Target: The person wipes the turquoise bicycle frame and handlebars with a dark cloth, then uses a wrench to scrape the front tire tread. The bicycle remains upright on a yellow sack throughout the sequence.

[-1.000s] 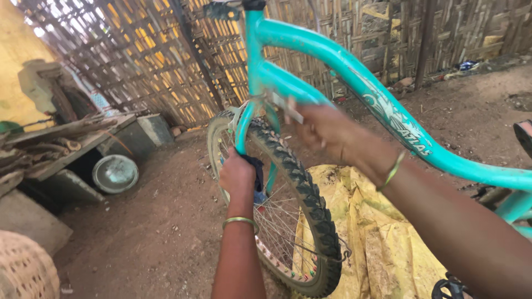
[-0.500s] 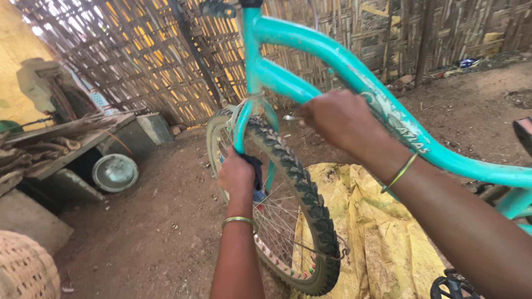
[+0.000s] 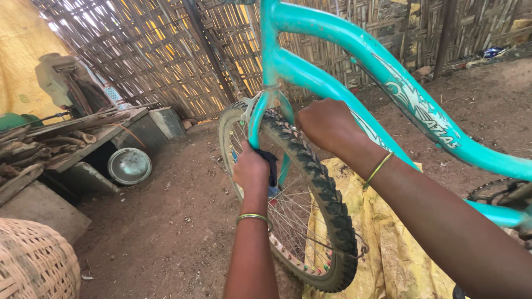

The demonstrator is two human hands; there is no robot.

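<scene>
Front wheel (image 3: 310,205) of the turquoise bicycle (image 3: 354,61) sits centre frame, its knobbly black tyre standing on the dirt floor (image 3: 155,221) and its lower edge just beside a yellow tarpaulin (image 3: 382,254); the fork (image 3: 260,119) straddles the top of the tyre; left hand (image 3: 252,169) is curled tight round the near fork leg with a dark cloth (image 3: 272,166) bunched under the fingers; right hand (image 3: 327,123) is closed in a fist just above the tyre's tread, close against the sloping frame tube, and whether it pinches something small I cannot tell, the fingers hide it; thin bangles ring both wrists; spokes carry small coloured beads near the rim; out to the left, a round metal bowl (image 3: 128,165) leans on its edge against a low bench (image 3: 83,130) loaded with rough sticks and wood; a woven basket (image 3: 33,263) fills the bottom left corner; a woven bamboo wall (image 3: 166,50) closes off the back, light coming through its slats; a yellow sheet hangs at far left; at the right edge a bit of chain and sprocket (image 3: 501,191) peeks in below the frame.
</scene>
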